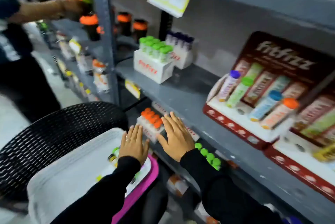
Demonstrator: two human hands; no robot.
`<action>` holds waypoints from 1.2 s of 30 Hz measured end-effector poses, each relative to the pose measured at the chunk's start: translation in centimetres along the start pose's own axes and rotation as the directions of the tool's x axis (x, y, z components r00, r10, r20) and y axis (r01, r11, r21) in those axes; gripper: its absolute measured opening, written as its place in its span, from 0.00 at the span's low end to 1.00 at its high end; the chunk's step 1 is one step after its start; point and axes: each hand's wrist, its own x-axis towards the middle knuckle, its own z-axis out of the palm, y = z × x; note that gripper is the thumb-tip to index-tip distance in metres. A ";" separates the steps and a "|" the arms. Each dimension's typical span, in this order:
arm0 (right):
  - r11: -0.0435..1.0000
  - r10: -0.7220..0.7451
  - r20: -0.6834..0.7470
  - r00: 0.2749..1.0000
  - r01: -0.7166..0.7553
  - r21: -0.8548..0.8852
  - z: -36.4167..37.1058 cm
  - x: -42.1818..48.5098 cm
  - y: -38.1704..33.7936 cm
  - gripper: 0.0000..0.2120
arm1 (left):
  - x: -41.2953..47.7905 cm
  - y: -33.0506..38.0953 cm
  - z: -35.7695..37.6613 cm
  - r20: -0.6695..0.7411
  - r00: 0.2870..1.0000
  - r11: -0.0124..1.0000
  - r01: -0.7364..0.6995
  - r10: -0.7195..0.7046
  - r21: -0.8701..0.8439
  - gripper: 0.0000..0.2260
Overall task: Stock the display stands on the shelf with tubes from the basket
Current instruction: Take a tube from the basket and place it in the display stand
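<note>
Down low in the head view, both hands are flat and open, and they hold nothing. The left hand [133, 142] has its fingers [135, 130] spread out over the white basket [72, 169]. A few tubes [114, 153] lie in the basket, just beside that hand, and one has a green cap. The basket has a pink rim on its near side and it sits next to a black woven chair [54, 133].

The right hand [176, 135] is spread out too, close to the front edge of the grey shelf [181, 93]. Between the two hands stands a small white box of orange-capped tubes [152, 117]. A row of green caps [210, 156] peeks out by the right sleeve.

Up on the shelf, a red display stand [241, 127] holds four tubes leaning back, with purple, green, blue and orange caps. Farther back sits a white box of green-capped tubes [155, 48] and, behind it, one with dark purple caps [181, 40].

On the far left, another person's arm [45, 9] reaches to a higher shelf. Everything looks a bit blurry.
</note>
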 end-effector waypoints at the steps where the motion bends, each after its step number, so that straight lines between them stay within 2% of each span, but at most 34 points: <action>1: 0.998 -0.024 0.036 0.999 0.022 0.063 2.5 0.8 -1.2 0.26 | -1.8 -2.7 1.2 0.037 0.993 0.993 0.109 -0.111 0.041 0.27; 3: 0.992 -0.089 0.347 0.934 0.052 0.116 4.6 1.5 -3.9 0.25 | -5.3 -6.0 2.7 0.157 0.938 0.951 0.308 -0.310 0.034 0.30; 4: 0.989 -0.116 0.458 0.881 0.059 0.137 5.6 2.0 -5.1 0.24 | -7.4 -7.4 3.3 0.242 0.867 0.900 0.431 -0.435 0.069 0.30; 6: 0.990 -0.123 0.582 0.804 0.058 0.129 7.6 2.9 -7.5 0.22 | -10.7 -9.1 4.9 0.337 0.779 0.845 0.521 -0.529 0.124 0.30; 8: 0.992 -0.116 0.646 0.755 0.064 0.104 10.1 3.5 -9.3 0.20 | -12.7 -9.0 5.1 0.411 0.715 0.814 0.565 -0.566 0.138 0.37; 10: 0.996 -0.088 0.680 0.728 0.077 0.047 13.4 4.0 -10.7 0.18 | -14.2 -9.2 6.1 0.465 0.667 0.788 0.603 -0.583 0.124 0.34; 12: 0.997 -0.066 0.701 0.710 0.076 0.017 16.0 4.5 -12.0 0.17 | -14.6 -9.3 6.4 0.463 0.669 0.781 0.618 -0.582 0.088 0.28; 15: 0.998 -0.017 0.745 0.666 0.061 -0.031 19.2 4.9 -13.6 0.19 | -14.6 -9.8 6.5 0.449 0.672 0.772 0.633 -0.588 0.064 0.29; 17: 0.996 -0.016 0.715 0.699 0.073 -0.049 20.6 5.2 -14.0 0.19 | -14.7 -9.8 6.6 0.462 0.668 0.769 0.637 -0.584 0.052 0.29; 19: 0.988 -0.052 0.687 0.724 0.137 -0.070 21.9 5.7 -14.5 0.21 | -14.9 -9.9 7.0 0.473 0.654 0.760 0.647 -0.591 0.055 0.30; 25: 0.951 -0.099 0.727 0.680 0.281 -0.133 23.2 6.4 -15.9 0.19 | -15.0 -10.2 7.4 0.505 0.615 0.738 0.671 -0.606 0.068 0.36; 27: 0.958 -0.109 0.733 0.671 0.269 -0.104 22.9 6.1 -16.3 0.20 | -15.0 -10.2 7.3 0.507 0.613 0.739 0.670 -0.606 0.072 0.34; 30: 0.984 -0.096 0.730 0.677 0.177 -0.035 21.4 6.2 -16.5 0.20 | -15.2 -10.1 7.1 0.501 0.620 0.742 0.667 -0.603 0.068 0.32; 32: 0.988 -0.090 0.761 0.643 0.155 -0.014 19.8 6.9 -16.4 0.17 | -15.3 -10.0 6.9 0.486 0.630 0.743 0.666 -0.605 0.062 0.32; 35: 0.988 -0.111 0.835 0.539 0.153 0.033 16.3 8.5 -15.2 0.04 | -15.5 -9.6 6.8 0.469 0.640 0.751 0.656 -0.609 0.081 0.31; 36: 0.989 -0.121 0.856 0.503 0.136 0.059 15.0 9.1 -14.6 0.04 | -15.4 -9.6 6.7 0.462 0.646 0.756 0.648 -0.608 0.089 0.31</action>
